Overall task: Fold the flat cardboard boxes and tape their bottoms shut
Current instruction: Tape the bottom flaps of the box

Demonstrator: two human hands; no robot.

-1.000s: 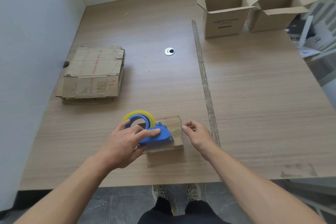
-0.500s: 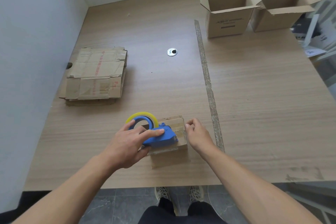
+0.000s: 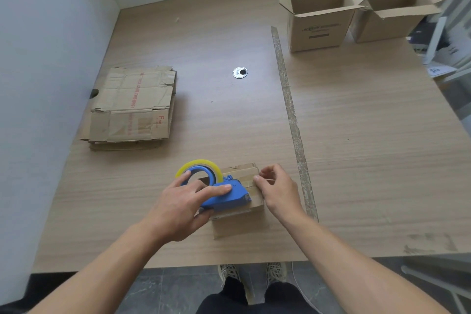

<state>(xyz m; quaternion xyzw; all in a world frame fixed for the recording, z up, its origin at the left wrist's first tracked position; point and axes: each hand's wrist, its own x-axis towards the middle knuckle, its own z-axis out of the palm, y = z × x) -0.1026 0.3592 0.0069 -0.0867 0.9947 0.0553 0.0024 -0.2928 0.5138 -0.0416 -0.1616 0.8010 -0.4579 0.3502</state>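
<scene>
Small box (image 3: pixel 239 224) sits bottom-up near the front edge of the counter (image 3: pixel 369 148), taping step in hand. Left hand (image 3: pixel 178 206) holds the blue tape dispenser (image 3: pixel 226 197) on top of the box, with fingers wrapped round the body, forefinger laid along it and the yellow roll on the far side. Right hand (image 3: pixel 277 191) grips the box's right edge, fingers curled, thumb tip by the tape end. Can't tell if it pins the tape or only steadies the box.

How I'd do it:
- Run the dispenser straight along the flap seam, low and flat, tape under tension.
- Right hand anchors the end and stops the light box sliding.
- Carry the tape over onto the side wall, then cut and rub down.

Around:
- Stack of flat boxes (image 3: pixel 132 107) is at the left by the wall, well apart.
- Two open boxes (image 3: pixel 318 28) stand side by side at the far right.
- Old tape strip (image 3: pixel 290 109) runs down the counter just right of the right hand.
- Metal disc (image 3: pixel 240 72) is mid-counter.

Nothing looks to block the pull. The risk is the box being so close to the front edge.
</scene>
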